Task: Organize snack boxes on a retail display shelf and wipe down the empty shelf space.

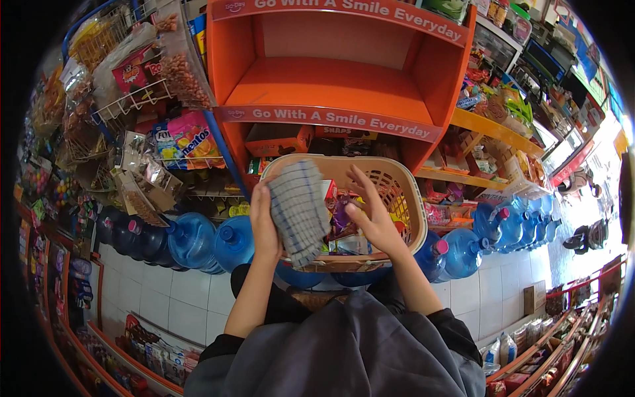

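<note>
My left hand (264, 223) holds a folded grey checked cloth (300, 213) with blue stripes by its left edge. The cloth hangs over the left part of a tan plastic basket (419, 218) and hides some of what is inside. Above the basket's right half is my right hand (374, 218), fingers spread, with nothing in it. Between the hands, several colourful snack packets (342, 216) lie in the basket, a purple one among them. Beyond the basket rises an orange display shelf (327, 87) whose upper compartment has a bare board.
Large blue water bottles (233, 235) line the floor on both sides of the basket. At left, a wire rack (134, 101) holds hanging snack bags and sweets. An orange-yellow shelf (496, 131) with packets stands at right. Low product shelves (134, 364) lie behind me.
</note>
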The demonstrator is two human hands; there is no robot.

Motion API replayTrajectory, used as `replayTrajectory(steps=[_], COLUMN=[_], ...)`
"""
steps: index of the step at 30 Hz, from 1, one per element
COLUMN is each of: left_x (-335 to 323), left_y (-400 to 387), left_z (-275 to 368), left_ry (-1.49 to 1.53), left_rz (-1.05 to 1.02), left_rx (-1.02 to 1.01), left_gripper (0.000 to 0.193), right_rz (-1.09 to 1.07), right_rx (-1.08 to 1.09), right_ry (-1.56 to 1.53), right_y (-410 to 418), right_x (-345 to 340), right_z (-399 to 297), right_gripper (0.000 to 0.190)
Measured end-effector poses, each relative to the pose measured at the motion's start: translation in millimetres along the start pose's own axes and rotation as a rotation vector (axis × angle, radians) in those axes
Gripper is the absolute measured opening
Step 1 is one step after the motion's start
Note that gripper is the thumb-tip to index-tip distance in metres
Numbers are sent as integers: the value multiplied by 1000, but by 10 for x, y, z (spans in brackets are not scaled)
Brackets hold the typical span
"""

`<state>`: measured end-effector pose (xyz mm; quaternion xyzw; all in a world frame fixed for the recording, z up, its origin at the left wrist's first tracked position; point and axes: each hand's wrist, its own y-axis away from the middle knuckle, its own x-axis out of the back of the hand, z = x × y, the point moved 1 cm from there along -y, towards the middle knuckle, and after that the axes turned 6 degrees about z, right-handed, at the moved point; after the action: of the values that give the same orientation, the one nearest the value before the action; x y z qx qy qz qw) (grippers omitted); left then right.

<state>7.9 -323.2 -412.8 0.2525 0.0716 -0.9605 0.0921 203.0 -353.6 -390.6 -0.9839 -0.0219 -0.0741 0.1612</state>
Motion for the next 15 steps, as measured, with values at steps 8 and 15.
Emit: replayTrajectory(steps=[8,15], left_x=[-284,-474], left_y=[34,-388], left_z=[255,535], left_ry=[-329,-776], left_rz=[-186,-331], left_rx=[-440,-739], left_gripper=[28,34], right_rz=[-333,-40], right_rx=[-314,-235], right_ry=[-366,-332], right_y=[-150,-563], right_x=[-412,-278], right_z=[-93,-185], right_gripper=[70,69])
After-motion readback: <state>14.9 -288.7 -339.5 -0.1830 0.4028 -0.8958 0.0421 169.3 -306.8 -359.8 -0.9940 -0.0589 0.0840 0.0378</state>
